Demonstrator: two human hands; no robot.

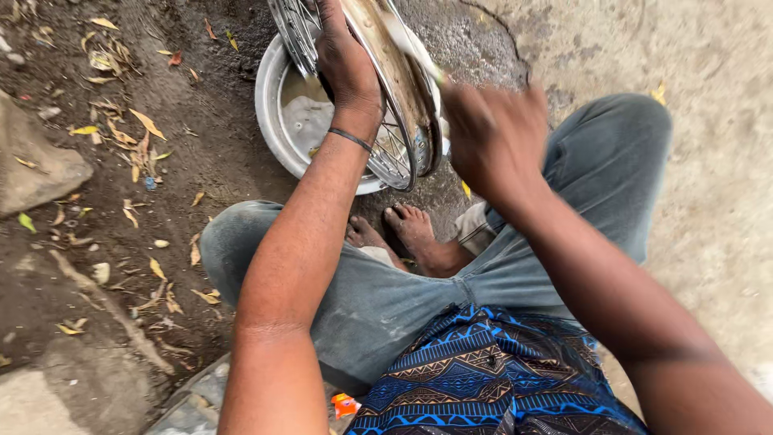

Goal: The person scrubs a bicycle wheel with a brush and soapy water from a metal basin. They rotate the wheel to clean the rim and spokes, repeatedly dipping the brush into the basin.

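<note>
The ground [708, 161] is seen as pale concrete on the right and dark wet soil on the left, with dry leaves [133, 129] scattered over the soil and a grey stone [36, 165] lying near the left edge. The person is seated with knees spread, in grey trousers [378, 298] and a blue patterned shirt [491, 379], and bare feet [403, 234] are planted between the knees. A spoked wheel rim [398, 105] is held upright on its edge just beyond the feet, its lower part standing in a round metal basin [270, 97] of cloudy water at the top centre. Much of the basin is hidden by the rim and the left forearm. The left hand [346, 64] is closed around the top of the rim, a thin dark band [350, 138] being worn at the wrist. The right hand [495, 137] is blurred; its grip appears closed on a pale, brush-like object [411, 44] laid against the rim's inner face, though what it is cannot be told. A small orange scrap [344, 404] lies by the bottom edge.
</note>
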